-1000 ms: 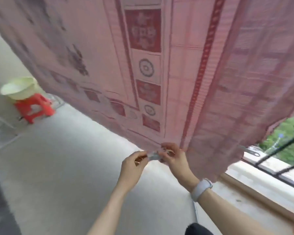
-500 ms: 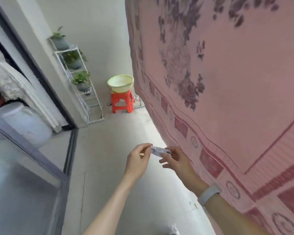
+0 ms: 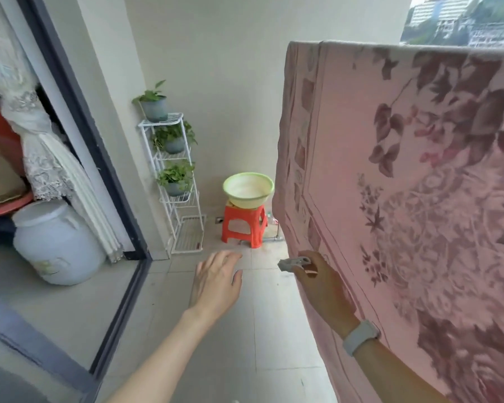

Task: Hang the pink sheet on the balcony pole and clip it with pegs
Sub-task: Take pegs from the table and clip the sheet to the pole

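right hand (image 3: 317,282) pinches peg (image 3: 294,262), just beside sheet (image 3: 405,199) draped over the unseen pole | left hand (image 3: 216,282) spread, empty, left of it | risk: peg slips (thin fingertip hold); unclipped sheet could slide off in wind

The sheet (image 3: 405,199) is matt pink cloth with a printed flower pattern. The peg (image 3: 293,262) in the right hand (image 3: 320,283) looks like pale grey plastic. The stool (image 3: 244,226) is glossy red plastic, the basin (image 3: 248,189) on it smooth plastic. The rack (image 3: 175,184) is white-coated wire. The floor (image 3: 274,330) is smooth grey tile. The curtain (image 3: 38,146) is white lace cloth.
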### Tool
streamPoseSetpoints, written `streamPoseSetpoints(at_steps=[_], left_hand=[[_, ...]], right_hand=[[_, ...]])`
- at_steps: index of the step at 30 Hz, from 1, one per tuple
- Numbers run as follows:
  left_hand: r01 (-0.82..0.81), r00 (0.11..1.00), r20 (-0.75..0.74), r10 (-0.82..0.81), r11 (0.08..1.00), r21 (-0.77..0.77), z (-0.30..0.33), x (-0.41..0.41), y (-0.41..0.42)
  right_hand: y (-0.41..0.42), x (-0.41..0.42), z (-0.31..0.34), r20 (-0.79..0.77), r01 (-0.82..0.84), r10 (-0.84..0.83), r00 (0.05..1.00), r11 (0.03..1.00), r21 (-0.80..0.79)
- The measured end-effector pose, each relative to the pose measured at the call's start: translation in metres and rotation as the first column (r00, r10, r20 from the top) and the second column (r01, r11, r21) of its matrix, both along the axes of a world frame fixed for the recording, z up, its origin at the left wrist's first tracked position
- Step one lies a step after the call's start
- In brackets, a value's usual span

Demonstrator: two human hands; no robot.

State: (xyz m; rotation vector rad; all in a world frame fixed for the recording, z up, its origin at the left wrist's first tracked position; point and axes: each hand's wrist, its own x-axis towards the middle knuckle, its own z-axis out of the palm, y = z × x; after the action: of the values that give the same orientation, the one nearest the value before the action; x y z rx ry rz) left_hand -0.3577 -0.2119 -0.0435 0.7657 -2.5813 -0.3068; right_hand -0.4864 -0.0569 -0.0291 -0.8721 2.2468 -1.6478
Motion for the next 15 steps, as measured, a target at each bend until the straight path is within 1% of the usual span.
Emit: streamPoseSetpoints(at_steps=[3,6,10,15], left_hand=[[0.010,0.999,-0.047,-0.010,1.000,0.002,-0.003,-0.059,-0.079],[0.015,0.998,-0.061,-0.013,0.999,0.037,0.003,-0.126,-0.167],[0.034,0.995,-0.093,-0.025,0.994,0.102,0.030,-0.225,-0.263],[0.103,0.991,-0.090,-0.095,0.990,0.092,0.049,-0.341,-0.353]], right_hand=[[-0.082,-0.061,0.001,-0.008,0.006,-0.006,1.000,1.000,-0.020],[-0.165,-0.126,0.017,-0.005,0.036,-0.036,0.999,0.998,-0.046],[-0.249,-0.214,0.044,-0.098,0.093,-0.096,0.991,0.995,-0.027],[-0.332,-0.313,0.050,-0.193,0.172,-0.163,0.968,0.985,0.032]])
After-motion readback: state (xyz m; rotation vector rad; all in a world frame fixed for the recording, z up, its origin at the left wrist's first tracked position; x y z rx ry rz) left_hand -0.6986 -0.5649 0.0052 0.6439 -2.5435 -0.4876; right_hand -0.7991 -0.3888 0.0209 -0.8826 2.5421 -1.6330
